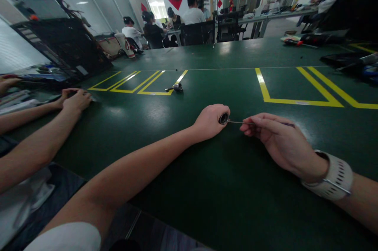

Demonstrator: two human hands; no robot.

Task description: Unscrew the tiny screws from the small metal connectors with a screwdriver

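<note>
My left hand [209, 123] is closed around a dark metal part, whose round hollow end [223, 118] faces me. Most of that part is hidden inside the fist. Between the fingertips of my right hand [273, 134] is a thin metal rod [235, 122], its tip right at the rim of the hollow end. Whether the tip touches the rim, I cannot tell. A dark end of the rod shows beyond the knuckles. Farther off on the green table [189, 203] lies a similar metal part [176, 87] with a narrow stem and a wider round end.
Yellow tape [304, 102] marks several outlines on the table. At the left edge another person's hands [76, 99] work near a dark case [65, 46]. Tools with red grips [295, 41] and black items [351, 60] lie at the right. Several people sit farther back.
</note>
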